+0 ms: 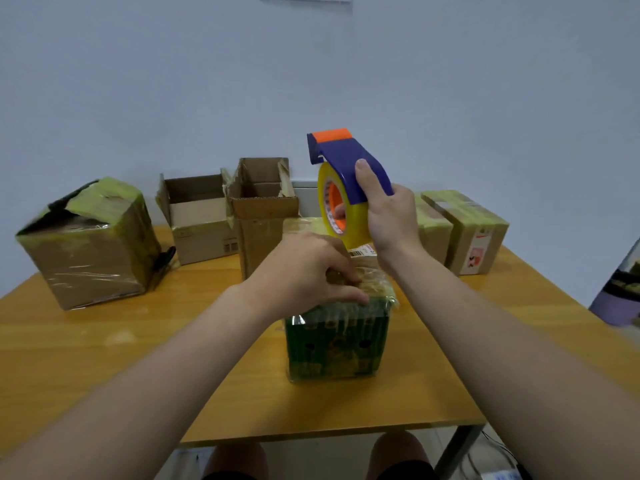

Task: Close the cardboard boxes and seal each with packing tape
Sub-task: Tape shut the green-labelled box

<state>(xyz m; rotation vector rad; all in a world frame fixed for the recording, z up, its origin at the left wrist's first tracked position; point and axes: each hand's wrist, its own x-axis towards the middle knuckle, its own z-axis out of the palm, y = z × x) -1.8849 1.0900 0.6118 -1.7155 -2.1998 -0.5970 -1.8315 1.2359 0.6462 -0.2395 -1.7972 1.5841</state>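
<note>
right hand (391, 220) grips blue tape dispenser (343, 154) | left hand (304, 271) holds top of green box (336, 344) | box sits on surface (104, 358)

We cannot see most of the top of the green box (336, 344) under the left hand (304, 268). The barcode label (360, 252) is too small to read, and the right edge cuts off the purple object (609, 306).

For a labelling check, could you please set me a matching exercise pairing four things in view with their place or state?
Things: 1 tape dispenser; 2 green box; 3 tall brown box; 4 large taped box.
States: A open-topped, at the back; B raised, gripped by the right hand; C at the table's left end; D under the left hand.
Pairs: 1-B; 2-D; 3-A; 4-C.
</note>
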